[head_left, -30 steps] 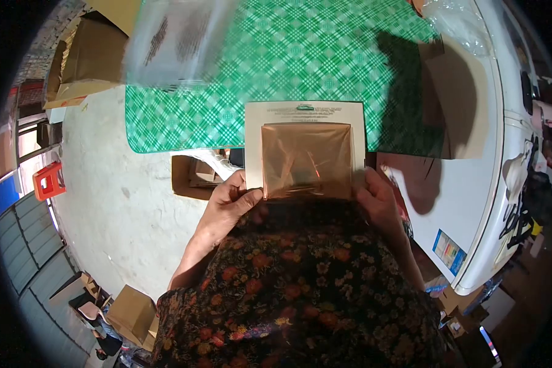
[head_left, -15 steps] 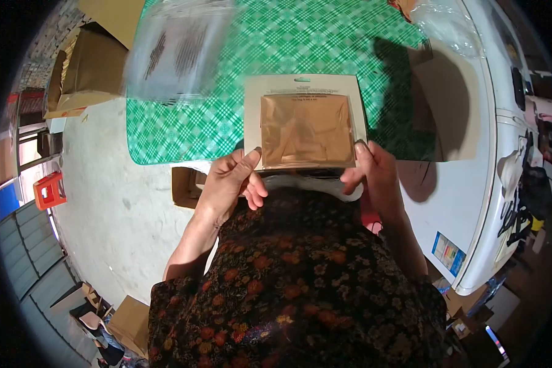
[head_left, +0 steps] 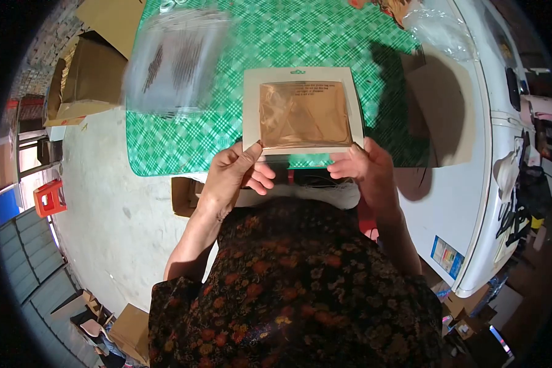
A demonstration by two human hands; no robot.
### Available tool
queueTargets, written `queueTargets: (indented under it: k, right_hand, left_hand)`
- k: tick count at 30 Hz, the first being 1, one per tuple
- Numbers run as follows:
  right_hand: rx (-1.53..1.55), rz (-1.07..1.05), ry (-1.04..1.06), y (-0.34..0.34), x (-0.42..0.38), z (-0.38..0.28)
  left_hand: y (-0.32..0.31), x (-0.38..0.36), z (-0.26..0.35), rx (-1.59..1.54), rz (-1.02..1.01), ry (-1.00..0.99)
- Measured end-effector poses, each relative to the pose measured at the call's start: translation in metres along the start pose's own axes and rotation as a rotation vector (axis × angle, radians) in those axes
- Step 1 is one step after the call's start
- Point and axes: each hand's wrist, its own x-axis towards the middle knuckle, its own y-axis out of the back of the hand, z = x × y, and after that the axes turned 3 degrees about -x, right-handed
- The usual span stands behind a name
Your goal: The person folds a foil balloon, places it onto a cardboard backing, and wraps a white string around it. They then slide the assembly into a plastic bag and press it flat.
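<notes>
Between my hands is a pale cardboard hang card point(head_left: 251, 110) with a slot at its top. A shiny, folded clear plastic packet point(head_left: 303, 116) with dark print lies on its front, showing orange-brown. My left hand point(head_left: 233, 172) pinches the card's lower left corner, thumb on the front. My right hand point(head_left: 368, 167) grips the lower right corner the same way. The card is held above the near edge of a table with a green checked cloth point(head_left: 276, 37). Its back is hidden.
A stack of clear plastic sleeves point(head_left: 178, 61) lies on the table's left. Crumpled clear plastic point(head_left: 441, 30) and a cardboard sheet point(head_left: 441, 110) are at the right, beside a white fridge point(head_left: 472, 257). Left are an open carton point(head_left: 92, 80) and a red stool point(head_left: 50, 197).
The card has tilted and moved slightly up, away from my body. Its lower edge now sits higher, and light shifts over the plastic. Both hands keep their hold.
</notes>
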Motion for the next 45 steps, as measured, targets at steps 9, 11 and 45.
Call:
queueTargets:
  k: [9,11,45]
  right_hand:
    - [-0.098,0.003,-0.046,-0.005,0.01,-0.005]
    - [-0.136,0.009,-0.038,-0.007,0.009,-0.006]
    - [-0.154,-0.008,-0.151,-0.008,-0.044,0.035]
  left_hand:
    - [-0.011,0.01,-0.002,-0.006,0.002,-0.11]
    - [-0.012,0.012,-0.002,-0.019,0.029,-0.14]
    - [0.009,-0.043,-0.063,0.002,0.031,-0.021]
